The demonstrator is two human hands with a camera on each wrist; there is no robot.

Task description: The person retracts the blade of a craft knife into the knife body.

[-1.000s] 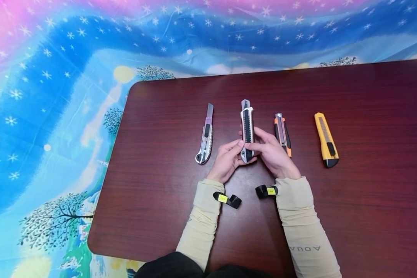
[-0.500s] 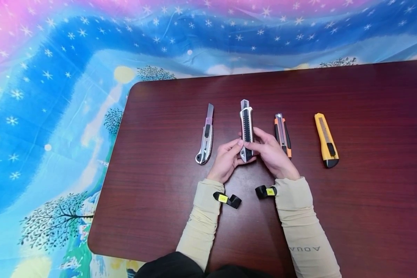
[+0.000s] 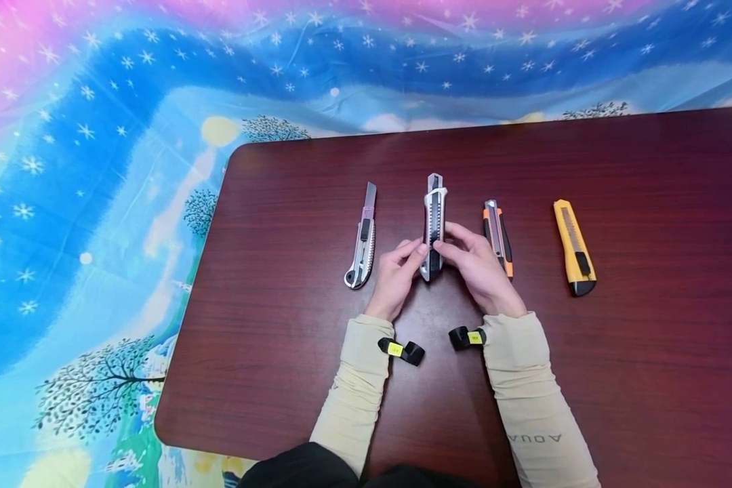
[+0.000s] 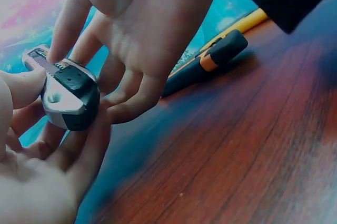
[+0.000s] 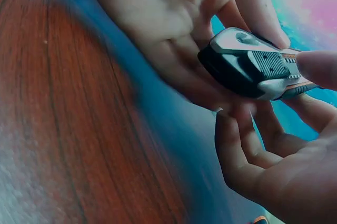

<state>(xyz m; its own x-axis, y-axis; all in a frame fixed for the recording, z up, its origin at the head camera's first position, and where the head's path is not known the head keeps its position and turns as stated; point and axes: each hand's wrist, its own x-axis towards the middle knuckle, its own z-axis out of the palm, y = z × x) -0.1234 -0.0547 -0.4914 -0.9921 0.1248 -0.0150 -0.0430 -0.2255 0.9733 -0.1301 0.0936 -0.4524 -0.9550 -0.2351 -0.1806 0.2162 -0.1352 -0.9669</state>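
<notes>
A silver and black box cutter is raised between both hands, its head pointing away from the body. My left hand grips its left side near the butt end, with the thumb on the edge. My right hand holds the right side, thumb on the black strip. In the left wrist view, the cutter shows its black butt, with fingers curled beneath it. The same cutter lies between both hands' fingers in the right wrist view. How far its blade is out cannot be told.
On the dark red-brown table lie a silver and purple box cutter at left, an orange and black one just beyond the right hand, and a yellow one farther right. A patterned cloth hangs behind.
The box cutter has turned a little in the hands, its head shifting slightly right. My right thumb has slid up the black strip, and fingers earlier visible under the butt are now hidden.
</notes>
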